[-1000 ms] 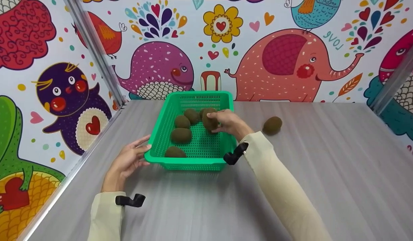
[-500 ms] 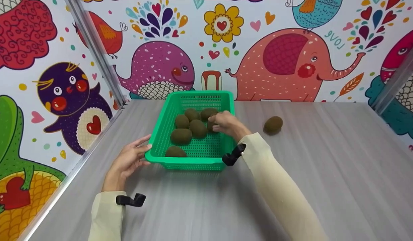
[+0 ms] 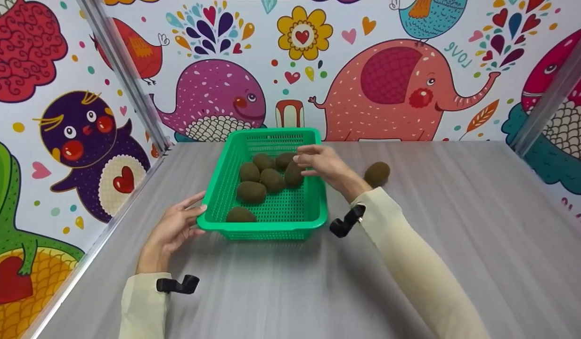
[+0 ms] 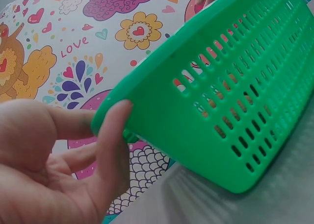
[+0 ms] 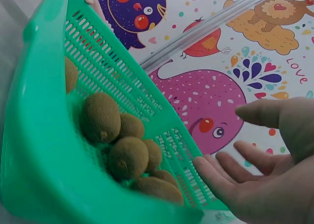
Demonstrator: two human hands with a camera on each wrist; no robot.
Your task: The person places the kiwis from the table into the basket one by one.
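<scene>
A green plastic basket [image 3: 266,225] with slotted walls stands on the table, holding several brown kiwis [image 3: 251,192]. My left hand [image 3: 173,226] pinches the rim at its near left corner; in the left wrist view the left hand [image 4: 64,165] has digits on both sides of that corner. Over the right rim hovers my right hand [image 3: 325,165], its fingers spread and holding nothing, partly covering a kiwi [image 3: 294,175]. The right wrist view shows this right hand [image 5: 270,160] apart from the kiwis [image 5: 128,158]. One more kiwi [image 3: 377,174] lies on the table, right of the basket.
The grey wood-grain table [image 3: 252,287] reaches back to a patterned wall [image 3: 290,61] with cartoon animals. Another patterned panel [image 3: 31,155] runs along the left side. Metal posts [image 3: 130,75] stand at the corners.
My right hand set a kiwi down among the others in the basket, let go, and has lifted and moved right with its fingers spread. The left hand stays at the rim.
</scene>
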